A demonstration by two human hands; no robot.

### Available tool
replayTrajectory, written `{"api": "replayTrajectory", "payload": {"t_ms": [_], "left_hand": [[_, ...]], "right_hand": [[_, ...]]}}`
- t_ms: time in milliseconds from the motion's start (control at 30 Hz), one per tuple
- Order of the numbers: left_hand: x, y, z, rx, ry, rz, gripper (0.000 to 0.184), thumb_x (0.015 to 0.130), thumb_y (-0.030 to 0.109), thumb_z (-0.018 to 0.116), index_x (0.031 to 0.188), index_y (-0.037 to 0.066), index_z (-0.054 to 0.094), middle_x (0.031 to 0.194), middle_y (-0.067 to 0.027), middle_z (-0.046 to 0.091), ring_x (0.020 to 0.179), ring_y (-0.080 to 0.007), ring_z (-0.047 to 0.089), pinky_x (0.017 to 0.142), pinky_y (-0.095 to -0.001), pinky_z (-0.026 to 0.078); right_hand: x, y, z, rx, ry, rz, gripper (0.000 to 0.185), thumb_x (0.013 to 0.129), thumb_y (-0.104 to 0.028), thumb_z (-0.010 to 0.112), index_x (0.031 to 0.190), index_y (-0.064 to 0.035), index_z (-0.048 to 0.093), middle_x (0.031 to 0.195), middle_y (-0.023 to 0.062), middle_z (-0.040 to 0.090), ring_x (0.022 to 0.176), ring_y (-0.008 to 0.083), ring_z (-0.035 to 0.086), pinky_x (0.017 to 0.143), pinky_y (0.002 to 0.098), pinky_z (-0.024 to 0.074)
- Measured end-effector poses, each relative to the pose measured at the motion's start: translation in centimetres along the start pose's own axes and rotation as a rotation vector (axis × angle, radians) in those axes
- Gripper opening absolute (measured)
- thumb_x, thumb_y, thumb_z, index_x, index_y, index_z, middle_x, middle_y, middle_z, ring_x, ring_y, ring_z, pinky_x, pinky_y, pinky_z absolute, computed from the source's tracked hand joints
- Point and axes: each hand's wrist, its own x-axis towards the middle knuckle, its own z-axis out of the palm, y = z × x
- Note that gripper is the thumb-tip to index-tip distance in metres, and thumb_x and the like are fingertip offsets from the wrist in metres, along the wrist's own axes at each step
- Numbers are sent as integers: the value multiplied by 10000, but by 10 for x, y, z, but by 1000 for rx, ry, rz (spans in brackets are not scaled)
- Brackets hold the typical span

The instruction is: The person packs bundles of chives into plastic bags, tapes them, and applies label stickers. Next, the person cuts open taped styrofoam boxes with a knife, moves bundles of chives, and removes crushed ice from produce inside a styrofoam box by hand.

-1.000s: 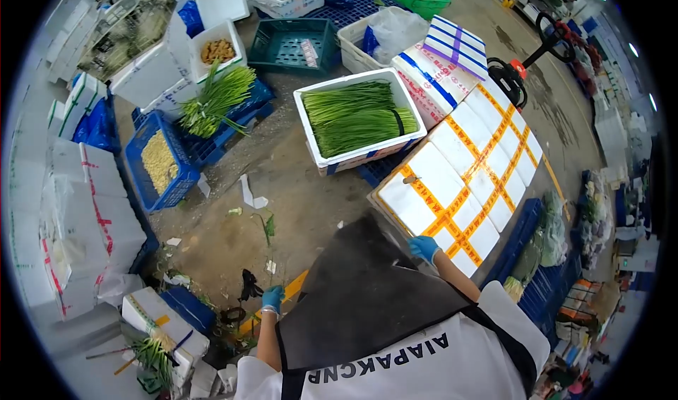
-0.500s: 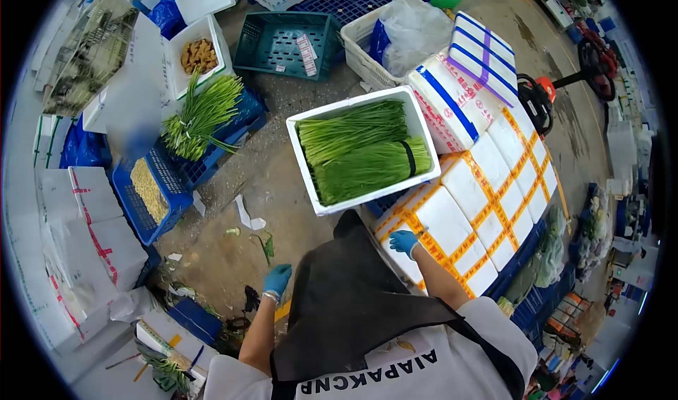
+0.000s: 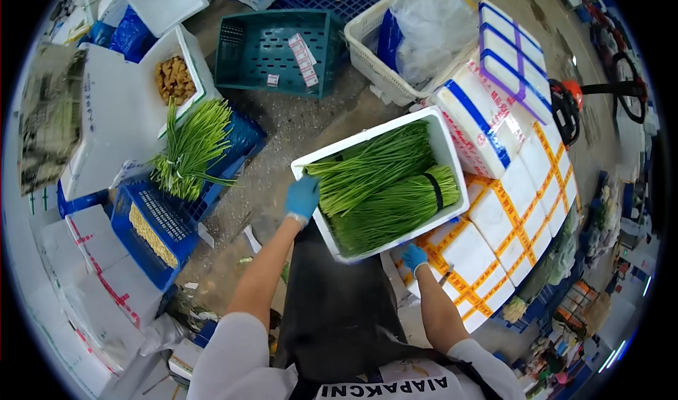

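A white foam box [image 3: 385, 133] holds green stalks like garlic chives. One bundle [image 3: 395, 209] has a dark band round it; the stalks [image 3: 381, 161] behind it lie looser, their left ends reaching the rim. My left hand [image 3: 303, 197], in a blue glove, is closed over the foam box's left rim beside those stalk ends; its fingertips are partly hidden. My right hand [image 3: 414, 257], also blue-gloved, is just below the front rim, over the taped white boxes. Its fingers are loosely bent and apart, with nothing visible in them.
Orange-taped white boxes [image 3: 494, 209] stand to the right. A white crate [image 3: 367, 57] with plastic bags and a green crate [image 3: 275, 40] stand behind. On the left are a tied green bunch [image 3: 191, 149], a foam box of ginger-like roots [image 3: 191, 47] and a blue basket [image 3: 166, 220].
My left hand has moved up and forward from beside the apron to the foam box's left rim. My right hand has stayed near the taped boxes. The view has shifted closer to the foam box.
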Motion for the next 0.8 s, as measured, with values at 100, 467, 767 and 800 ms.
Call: {"api": "replayTrajectory", "payload": {"t_ms": [100,467,767,800], "left_hand": [[86,-32,36,172,-51,132,348,885,254,528,1194,100,567,1119,-164,603,979,-343,585,821,-455,470],[139,-98,104,146,-395,19,490,796,161,614,1273,133,508,1123,-213,597,1001,-403,578,862,-450,476],[150,-96,119,111,-420,-98,604,702,50,594,1296,132,523,1155,-205,608,1030,-359,605,867,-418,482],[152,-89,115,125,-448,-101,575,705,51,590,1272,134,545,1132,-192,625,1020,-349,616,861,-410,486]], "right_hand": [[12,-30,11,862,82,426,318,872,-302,574,1124,-118,512,1015,124,615,919,297,600,729,433,508],[59,-51,63,1971,262,938,530,871,-369,578,1315,-135,407,1224,112,508,1006,312,553,705,523,515],[80,-50,74,1587,401,1093,424,799,-166,589,1194,-47,485,995,150,562,832,301,579,655,497,521],[80,-54,70,1597,434,1062,408,799,-144,588,1173,-10,492,990,159,563,835,297,580,658,483,522]]}}
